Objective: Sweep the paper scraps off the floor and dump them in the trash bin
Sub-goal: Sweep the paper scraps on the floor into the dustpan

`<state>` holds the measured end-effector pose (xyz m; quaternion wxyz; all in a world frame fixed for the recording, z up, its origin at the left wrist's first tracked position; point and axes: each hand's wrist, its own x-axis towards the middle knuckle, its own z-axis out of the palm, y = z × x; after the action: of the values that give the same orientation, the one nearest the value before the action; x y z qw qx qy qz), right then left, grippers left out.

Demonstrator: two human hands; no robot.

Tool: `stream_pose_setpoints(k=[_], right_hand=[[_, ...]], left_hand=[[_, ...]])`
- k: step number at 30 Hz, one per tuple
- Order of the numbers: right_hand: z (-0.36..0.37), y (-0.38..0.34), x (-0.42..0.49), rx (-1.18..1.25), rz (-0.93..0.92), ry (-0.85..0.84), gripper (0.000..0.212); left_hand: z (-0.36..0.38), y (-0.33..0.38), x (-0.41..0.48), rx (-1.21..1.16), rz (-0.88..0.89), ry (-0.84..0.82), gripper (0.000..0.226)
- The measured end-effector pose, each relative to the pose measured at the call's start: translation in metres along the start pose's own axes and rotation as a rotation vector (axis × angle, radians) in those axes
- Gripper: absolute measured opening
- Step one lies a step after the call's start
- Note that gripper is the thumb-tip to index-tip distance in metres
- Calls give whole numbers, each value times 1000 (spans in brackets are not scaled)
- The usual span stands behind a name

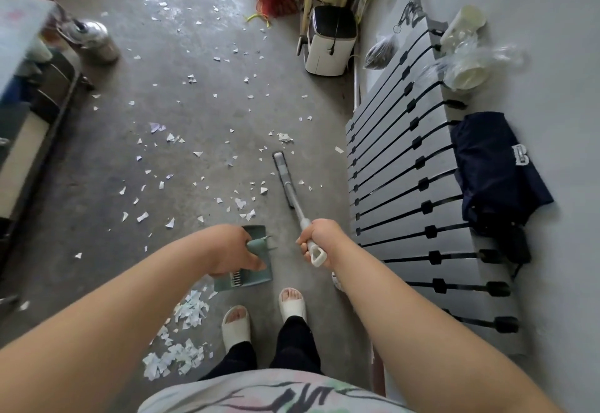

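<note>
White paper scraps (168, 182) lie scattered over the grey concrete floor, with a denser heap (181, 344) near my left foot. My left hand (233, 250) grips the handle of a green dustpan (256, 277) held just above the floor. My right hand (319, 240) grips the grey-white handle of a broom (285, 178), whose narrow head rests on the floor ahead, beside the radiator. A white trash bin (329, 42) with a dark lid stands at the far right by the wall.
A grey radiator (406, 185) lines the right wall, with a dark cloth (496, 169) and plastic cups on top. A metal kettle (94, 39) and furniture stand at the left. A stool and red items sit beyond the bin. My feet are in white slippers (237, 325).
</note>
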<state>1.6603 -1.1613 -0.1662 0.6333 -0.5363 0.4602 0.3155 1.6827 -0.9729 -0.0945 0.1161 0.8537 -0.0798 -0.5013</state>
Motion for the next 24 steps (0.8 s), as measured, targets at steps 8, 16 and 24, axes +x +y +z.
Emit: stream_pose_setpoints(k=[8, 16, 24], right_hand=[[-48, -41, 22, -55, -32, 139, 28], [-73, -70, 42, -84, 72, 82, 25], [-40, -81, 42, -127, 100, -73, 24]], left_hand=[[-2, 18, 12, -89, -35, 39, 40], [-3, 24, 24, -191, -61, 47, 32], [-3, 37, 34, -217, -83, 38, 34]])
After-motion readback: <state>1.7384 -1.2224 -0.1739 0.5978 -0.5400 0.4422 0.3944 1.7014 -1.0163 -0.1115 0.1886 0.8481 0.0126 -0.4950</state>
